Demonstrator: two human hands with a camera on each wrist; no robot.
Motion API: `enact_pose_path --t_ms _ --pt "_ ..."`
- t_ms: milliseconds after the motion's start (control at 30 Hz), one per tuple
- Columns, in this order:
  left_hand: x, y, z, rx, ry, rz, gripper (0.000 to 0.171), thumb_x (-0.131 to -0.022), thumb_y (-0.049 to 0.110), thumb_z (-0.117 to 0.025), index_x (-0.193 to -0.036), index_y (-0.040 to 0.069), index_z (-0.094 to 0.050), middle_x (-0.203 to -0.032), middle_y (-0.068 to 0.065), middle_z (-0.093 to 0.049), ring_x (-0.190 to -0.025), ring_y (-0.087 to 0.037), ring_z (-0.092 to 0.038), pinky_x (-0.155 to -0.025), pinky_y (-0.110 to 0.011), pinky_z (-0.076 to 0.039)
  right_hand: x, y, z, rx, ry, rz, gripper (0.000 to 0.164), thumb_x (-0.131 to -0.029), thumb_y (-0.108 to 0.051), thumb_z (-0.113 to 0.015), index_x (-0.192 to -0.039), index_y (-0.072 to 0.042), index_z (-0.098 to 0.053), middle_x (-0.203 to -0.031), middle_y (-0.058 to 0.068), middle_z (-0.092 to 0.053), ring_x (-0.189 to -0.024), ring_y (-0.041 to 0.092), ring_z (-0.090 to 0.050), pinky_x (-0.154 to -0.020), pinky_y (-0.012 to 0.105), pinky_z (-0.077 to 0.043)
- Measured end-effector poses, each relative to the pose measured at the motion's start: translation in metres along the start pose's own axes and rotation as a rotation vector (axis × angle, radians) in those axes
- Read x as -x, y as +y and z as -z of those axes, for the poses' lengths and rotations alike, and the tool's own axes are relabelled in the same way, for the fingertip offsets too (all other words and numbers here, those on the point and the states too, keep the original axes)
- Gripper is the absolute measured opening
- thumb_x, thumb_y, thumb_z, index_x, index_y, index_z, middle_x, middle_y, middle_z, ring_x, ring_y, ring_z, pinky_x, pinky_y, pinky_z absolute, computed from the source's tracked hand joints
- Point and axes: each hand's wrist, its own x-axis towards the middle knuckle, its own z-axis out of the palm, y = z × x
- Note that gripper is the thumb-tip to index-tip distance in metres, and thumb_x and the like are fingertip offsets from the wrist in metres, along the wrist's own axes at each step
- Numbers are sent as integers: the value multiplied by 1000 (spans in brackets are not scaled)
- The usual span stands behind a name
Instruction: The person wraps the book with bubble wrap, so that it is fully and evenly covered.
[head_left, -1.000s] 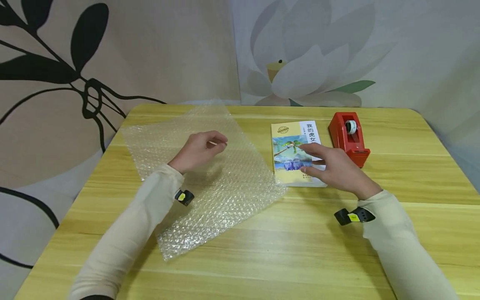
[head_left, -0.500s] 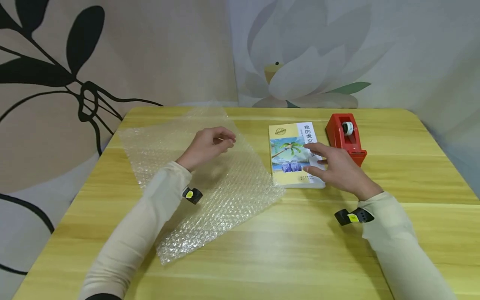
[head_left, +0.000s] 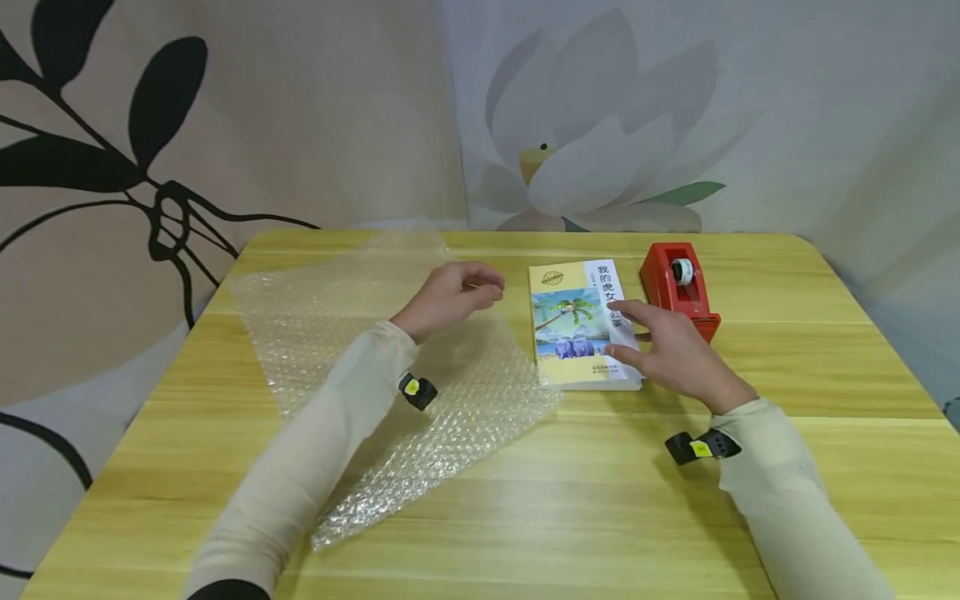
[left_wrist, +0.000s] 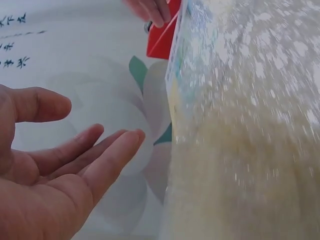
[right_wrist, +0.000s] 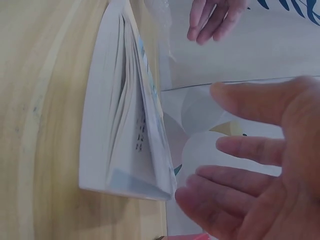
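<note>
A paperback book (head_left: 570, 321) with a palm-tree picture on its cover lies flat on the table. My right hand (head_left: 675, 346) hovers at its right side, fingers spread and nothing in them; the right wrist view shows the page edges of the book (right_wrist: 120, 125) beside those fingers. My left hand (head_left: 453, 296) is held over a sheet of clear bubble wrap (head_left: 465, 417), left of the book, its fingers loosely bent around nothing. In the left wrist view the bubble wrap (left_wrist: 250, 125) fills the right half. One corner of the sheet reaches the book's lower left corner.
A red tape dispenser (head_left: 678, 287) with a white roll stands right of the book, behind my right hand. The wooden table (head_left: 562, 517) ends at a wall (head_left: 360, 125) printed with a flower and dark leaves.
My left hand has moved right across the bubble wrap toward the book. The right hand stays beside the book almost unmoved. The head view has tilted up slightly.
</note>
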Motion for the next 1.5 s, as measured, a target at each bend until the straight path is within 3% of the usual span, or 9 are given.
enact_pose_path --t_ms 200,333,667,833,1100,1200,1267,1367,1500 --pt "-14 2 -15 117 -74 51 45 -101 18 -55 -141 -1 -50 -141 -22 -56 -129 -36 -58 -109 -43 -50 1 4 -4 20 -7 -8 66 -92 -25 -73 -148 -3 -47 -152 24 -47 -119 45 -63 -98 59 -53" --pt "-21 1 -25 143 -99 78 50 -100 16 -54 -144 -4 -46 -141 -21 -55 -129 -34 -58 -109 -42 -50 0 5 -6 21 -13 -22 68 -92 -26 -73 -148 -3 -45 -155 25 -43 -124 45 -58 -101 60 -51" --pt "-31 4 -36 85 -110 102 51 -103 22 -50 -147 -1 -42 -141 -16 -55 -128 -33 -59 -110 -45 -49 -3 4 -6 11 -32 -60 70 -92 -28 -73 -150 -2 -43 -155 25 -42 -124 44 -58 -100 60 -51" --pt "-36 6 -41 42 -105 143 52 -104 30 -50 -147 2 -43 -144 -14 -52 -126 -32 -59 -109 -46 -49 -4 8 -7 9 -73 -80 70 -92 -30 -72 -149 -3 -43 -154 25 -44 -123 43 -58 -101 60 -51" --pt "-40 8 -51 0 -146 202 49 -105 32 -50 -146 6 -44 -136 -11 -57 -119 -29 -64 -103 -43 -53 -5 12 -10 -9 -92 -84 70 -91 -30 -73 -148 -2 -44 -153 25 -45 -126 44 -55 -103 61 -49" --pt "-40 11 -53 -45 -147 196 49 -104 34 -50 -145 7 -45 -110 -5 -61 -94 -22 -66 -96 -39 -53 -7 16 -10 -51 -97 -88 69 -91 -30 -73 -148 -3 -44 -154 25 -44 -133 47 -52 -107 61 -47" --pt "-40 12 -54 -67 -144 194 49 -104 34 -50 -144 8 -46 -88 0 -56 -77 -19 -57 -90 -38 -49 -8 18 -10 -81 -103 -95 68 -92 -30 -73 -148 -4 -45 -155 24 -43 -137 48 -48 -110 60 -44" --pt "-42 13 -57 -75 -149 200 48 -104 34 -51 -143 7 -47 -76 -1 -50 -72 -20 -48 -86 -38 -47 -9 22 -10 -114 -114 -117 68 -92 -32 -73 -148 -6 -45 -156 24 -42 -141 48 -44 -113 60 -40" --pt "-45 15 -62 -81 -148 214 47 -104 34 -51 -142 7 -48 -113 -11 -62 -92 -24 -65 -95 -40 -51 -10 24 -9 -141 -126 -146 69 -92 -34 -72 -149 -7 -44 -157 25 -41 -142 47 -42 -115 59 -38"
